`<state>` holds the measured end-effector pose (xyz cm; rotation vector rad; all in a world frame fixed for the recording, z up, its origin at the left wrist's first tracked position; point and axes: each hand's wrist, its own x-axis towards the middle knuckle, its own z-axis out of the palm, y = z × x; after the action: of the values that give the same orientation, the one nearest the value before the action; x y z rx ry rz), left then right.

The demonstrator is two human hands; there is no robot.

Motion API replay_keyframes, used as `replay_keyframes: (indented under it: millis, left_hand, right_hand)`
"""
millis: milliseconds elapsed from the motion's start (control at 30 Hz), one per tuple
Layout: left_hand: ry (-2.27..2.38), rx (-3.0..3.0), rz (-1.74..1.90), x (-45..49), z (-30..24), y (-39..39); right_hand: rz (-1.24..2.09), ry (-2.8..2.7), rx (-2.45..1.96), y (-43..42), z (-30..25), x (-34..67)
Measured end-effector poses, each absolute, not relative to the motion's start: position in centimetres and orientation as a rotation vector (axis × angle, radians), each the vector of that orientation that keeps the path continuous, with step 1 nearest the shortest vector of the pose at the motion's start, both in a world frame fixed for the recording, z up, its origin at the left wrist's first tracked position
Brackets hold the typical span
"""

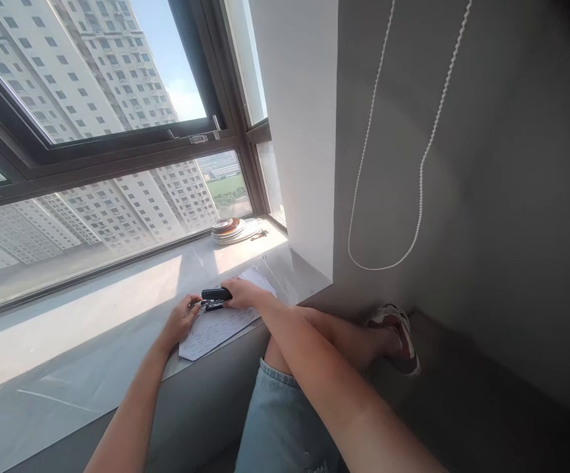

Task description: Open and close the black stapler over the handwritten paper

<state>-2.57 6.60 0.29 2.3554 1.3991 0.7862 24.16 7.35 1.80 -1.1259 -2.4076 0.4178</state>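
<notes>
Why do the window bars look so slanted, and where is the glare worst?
Head view: the wide lens tilts and bends the window frame; sun glares whitest on the sill left of the left hand; the paper under the stapler in the right hand is bright, its print too small to read; the wall at right lies in shade.

Wide open stretch of pale grey stone windowsill (83,328) left of the white printed paper sheet (216,327). A black stapler (216,294) sits on that sheet. Far corner: stacked round plates (229,230). White square pillar (305,164) walls off the right.
</notes>
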Motion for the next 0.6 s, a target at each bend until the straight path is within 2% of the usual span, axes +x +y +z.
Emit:
replay_keyframes:
  millis: [600]
  left_hand:
    - [1.427, 2.398, 0.823, -2.40, 0.41, 6.63]
  right_hand:
    - [0.389, -2.416, -1.124, 7.20, 1.94, 24.41]
